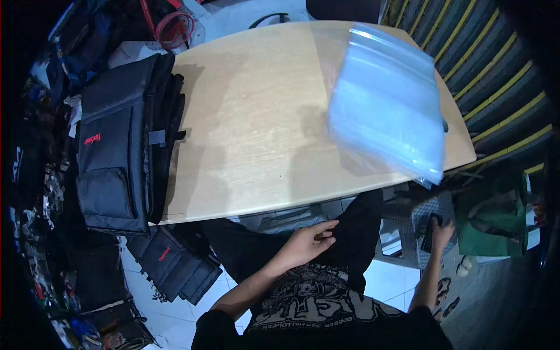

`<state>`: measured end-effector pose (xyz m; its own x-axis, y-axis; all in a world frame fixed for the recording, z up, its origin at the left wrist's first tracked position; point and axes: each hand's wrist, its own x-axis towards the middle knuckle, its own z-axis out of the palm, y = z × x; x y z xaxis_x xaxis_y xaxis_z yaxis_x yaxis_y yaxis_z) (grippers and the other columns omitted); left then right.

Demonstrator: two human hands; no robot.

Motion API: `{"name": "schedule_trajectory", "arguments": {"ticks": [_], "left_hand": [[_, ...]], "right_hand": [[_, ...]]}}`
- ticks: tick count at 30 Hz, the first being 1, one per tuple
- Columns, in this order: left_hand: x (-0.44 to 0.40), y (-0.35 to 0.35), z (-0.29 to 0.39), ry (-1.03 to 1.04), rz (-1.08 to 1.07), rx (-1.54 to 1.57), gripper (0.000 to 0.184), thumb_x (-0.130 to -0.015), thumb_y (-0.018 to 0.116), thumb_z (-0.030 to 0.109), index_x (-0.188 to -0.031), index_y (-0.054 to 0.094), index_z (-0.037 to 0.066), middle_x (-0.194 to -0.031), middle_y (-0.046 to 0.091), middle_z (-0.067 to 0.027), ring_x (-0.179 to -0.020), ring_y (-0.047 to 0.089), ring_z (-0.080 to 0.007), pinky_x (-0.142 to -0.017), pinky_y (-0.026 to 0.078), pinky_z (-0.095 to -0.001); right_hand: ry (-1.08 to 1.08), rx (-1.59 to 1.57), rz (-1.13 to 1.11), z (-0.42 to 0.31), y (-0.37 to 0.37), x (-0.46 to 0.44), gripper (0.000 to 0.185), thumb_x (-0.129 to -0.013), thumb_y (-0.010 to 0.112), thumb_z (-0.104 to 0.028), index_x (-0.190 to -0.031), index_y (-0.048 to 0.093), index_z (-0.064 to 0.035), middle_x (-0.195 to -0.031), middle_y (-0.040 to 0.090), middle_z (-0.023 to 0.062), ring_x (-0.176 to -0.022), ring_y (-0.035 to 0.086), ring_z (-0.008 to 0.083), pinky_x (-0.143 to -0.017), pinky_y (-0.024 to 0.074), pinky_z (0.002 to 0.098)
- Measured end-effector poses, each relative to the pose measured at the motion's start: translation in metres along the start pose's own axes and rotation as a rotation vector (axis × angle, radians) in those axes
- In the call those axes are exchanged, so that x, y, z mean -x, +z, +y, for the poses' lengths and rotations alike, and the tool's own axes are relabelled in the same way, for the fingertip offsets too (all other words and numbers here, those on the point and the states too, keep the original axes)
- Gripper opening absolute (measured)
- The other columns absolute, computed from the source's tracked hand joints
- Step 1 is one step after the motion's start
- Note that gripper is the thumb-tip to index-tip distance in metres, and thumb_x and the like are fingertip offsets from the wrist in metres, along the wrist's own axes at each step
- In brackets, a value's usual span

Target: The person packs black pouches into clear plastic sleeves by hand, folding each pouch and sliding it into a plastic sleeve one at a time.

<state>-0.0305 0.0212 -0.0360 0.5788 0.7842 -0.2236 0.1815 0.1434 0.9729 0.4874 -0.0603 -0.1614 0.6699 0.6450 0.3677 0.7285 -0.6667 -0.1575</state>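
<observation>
My left hand (pixel 306 244) hovers over my lap, below the table's near edge, with its fingers loosely apart and nothing in them. Out to the right, my right hand (pixel 443 233) is closed on a small dark object (pixel 429 234), too dim to name, above a grey woven-patterned seat (pixel 440 207). A stack of clear plastic bags (pixel 388 99) lies on the right part of the wooden table (pixel 251 122). At the table's left end is a pile of black laptop bags (pixel 111 146) with red lettering; neither hand touches these.
More black bags (pixel 175 262) lie on the tiled floor at the lower left. A green bag (pixel 493 219) stands beyond my right hand. Yellow-edged slats (pixel 484 76) run along the right side, and red tubing (pixel 175 29) shows behind the table.
</observation>
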Motion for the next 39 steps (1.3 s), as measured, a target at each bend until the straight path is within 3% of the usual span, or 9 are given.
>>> {"name": "schedule_trajectory", "arguments": {"ticks": [4, 9, 16, 24, 29, 32, 36, 37, 39], "left_hand": [[0.005, -0.026, 0.063, 0.152, 0.095, 0.105, 0.033, -0.091, 0.057, 0.004, -0.125, 0.055, 0.001, -0.101, 0.067, -0.0089, -0.095, 0.063, -0.0131, -0.084, 0.05, -0.0263], [-0.009, -0.043, 0.085, 0.285, 0.33, 0.08, 0.027, -0.09, 0.054, -0.004, -0.117, 0.058, -0.002, -0.096, 0.067, -0.0095, -0.091, 0.064, -0.0124, -0.08, 0.05, -0.0247], [-0.001, -0.05, 0.077, 0.272, 0.415, 0.194, 0.025, -0.092, 0.053, -0.001, -0.116, 0.058, -0.002, -0.095, 0.067, -0.0107, -0.092, 0.065, -0.0163, -0.081, 0.054, -0.0282], [-0.018, -0.073, 0.096, 0.249, 0.455, 0.153, 0.023, -0.094, 0.051, -0.001, -0.116, 0.057, -0.003, -0.097, 0.066, -0.0129, -0.09, 0.065, -0.0194, -0.075, 0.055, -0.03], [-0.049, -0.087, 0.099, 0.11, 0.243, 0.595, 0.08, -0.094, 0.034, 0.06, -0.136, 0.035, -0.007, -0.123, 0.052, -0.0264, -0.111, 0.057, -0.0343, -0.09, 0.05, -0.0443], [-0.054, -0.098, 0.104, 0.019, 0.259, 0.938, 0.083, -0.094, 0.035, 0.06, -0.137, 0.03, -0.011, -0.125, 0.05, -0.0296, -0.111, 0.056, -0.0351, -0.089, 0.051, -0.0433], [-0.046, -0.128, 0.085, -0.02, 0.361, 0.794, 0.062, -0.095, 0.052, 0.027, -0.137, 0.028, -0.011, -0.123, 0.051, -0.0321, -0.111, 0.056, -0.0385, -0.088, 0.052, -0.0481], [-0.038, -0.135, 0.083, -0.046, 0.4, 0.773, 0.051, -0.09, 0.054, 0.004, -0.134, 0.033, -0.011, -0.118, 0.055, -0.0302, -0.104, 0.061, -0.0376, -0.085, 0.054, -0.0456], [-0.025, -0.131, 0.076, -0.034, 0.475, 0.64, 0.041, -0.091, 0.049, 0.0, -0.13, 0.039, -0.011, -0.114, 0.057, -0.0292, -0.098, 0.064, -0.0359, -0.081, 0.056, -0.0425]], "right_hand": [[-0.112, -0.927, 0.063, -0.192, -0.141, -0.021, 0.04, -0.085, 0.068, -0.019, -0.117, 0.057, 0.004, -0.109, 0.063, 0.0182, -0.1, 0.061, 0.027, -0.087, 0.0483, 0.0341], [-0.768, -0.703, -0.188, -0.338, -0.185, -0.042, 0.048, -0.081, 0.072, -0.023, -0.122, 0.057, -0.0043, -0.121, 0.06, 0.0147, -0.114, 0.055, 0.0301, -0.096, 0.0434, 0.041], [-0.941, -0.355, -0.349, -0.357, -0.137, -0.054, 0.041, -0.092, 0.056, -0.028, -0.128, 0.055, -0.0077, -0.136, 0.05, 0.0142, -0.13, 0.043, 0.0298, -0.109, 0.0293, 0.05], [-0.777, -0.636, -0.283, -0.368, -0.166, -0.066, 0.027, -0.094, 0.054, -0.024, -0.102, 0.067, -0.0015, -0.108, 0.066, 0.0161, -0.11, 0.058, 0.0364, -0.101, 0.0393, 0.0493], [-0.906, -0.752, -0.248, -0.381, -0.212, -0.018, 0.016, -0.082, 0.068, -0.016, -0.091, 0.07, -0.004, -0.099, 0.07, 0.0099, -0.107, 0.062, 0.0299, -0.103, 0.0393, 0.0483], [-1.218, -0.642, -0.337, -0.371, -0.23, 0.021, 0.019, -0.08, 0.07, -0.019, -0.097, 0.07, -0.0102, -0.108, 0.068, 0.0037, -0.114, 0.058, 0.0231, -0.104, 0.0382, 0.0466], [-1.379, -0.69, -0.516, -0.359, -0.233, 0.076, 0.02, -0.082, 0.069, -0.021, -0.1, 0.07, -0.0126, -0.112, 0.066, 0.002, -0.118, 0.055, 0.0195, -0.106, 0.0362, 0.0447], [-1.4, -0.71, -0.556, -0.359, -0.233, 0.081, 0.022, -0.082, 0.069, -0.022, -0.102, 0.07, -0.0123, -0.111, 0.067, 0.0025, -0.114, 0.057, 0.0205, -0.104, 0.0388, 0.0435], [-1.441, -0.751, -0.649, -0.356, -0.236, 0.088, 0.025, -0.083, 0.069, -0.024, -0.105, 0.069, -0.0115, -0.108, 0.068, 0.0035, -0.107, 0.061, 0.0223, -0.099, 0.044, 0.0412]]}}
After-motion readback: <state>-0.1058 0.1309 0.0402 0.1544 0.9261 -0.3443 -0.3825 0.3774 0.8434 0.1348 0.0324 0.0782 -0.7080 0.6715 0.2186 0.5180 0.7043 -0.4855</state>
